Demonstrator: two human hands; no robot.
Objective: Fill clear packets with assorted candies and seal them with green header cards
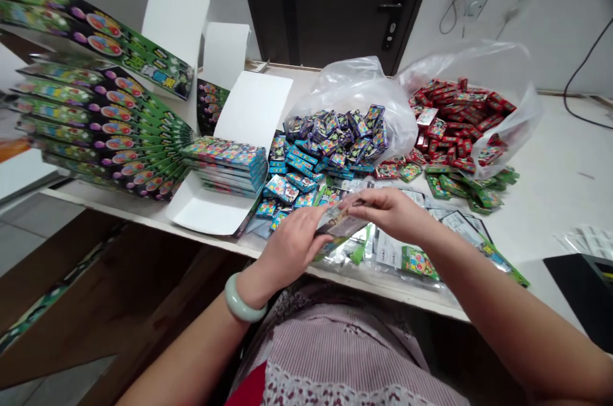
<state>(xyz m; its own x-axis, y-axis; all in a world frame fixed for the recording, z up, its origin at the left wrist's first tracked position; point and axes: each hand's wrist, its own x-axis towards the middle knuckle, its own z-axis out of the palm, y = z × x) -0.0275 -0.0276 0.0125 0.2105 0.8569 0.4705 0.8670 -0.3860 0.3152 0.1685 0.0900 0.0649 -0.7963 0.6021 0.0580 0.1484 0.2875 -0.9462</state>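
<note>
Above the near edge of the desk (541, 218), I have both hands on one printed packet (341, 225), held tilted. My left hand (293, 245), below a pale bracelet (245, 299), pinches its left side between thumb and fingers; my right hand (385, 209) has its fingers closed on the upper right edge. Under and beside the right forearm I see clear packets (419, 260) with printed sheets lying flat. Just beyond the left hand sit loose blue boxes (281, 189), and behind them dark purple boxes (335, 131) spill from a clear bag (366, 83). Farther right, red boxes (450, 128) lie in a second bag (523, 93), with green boxes (481, 192) just in front. To my left, a stack of colourful packs (225, 163) rests in an open white carton (211, 208).
</note>
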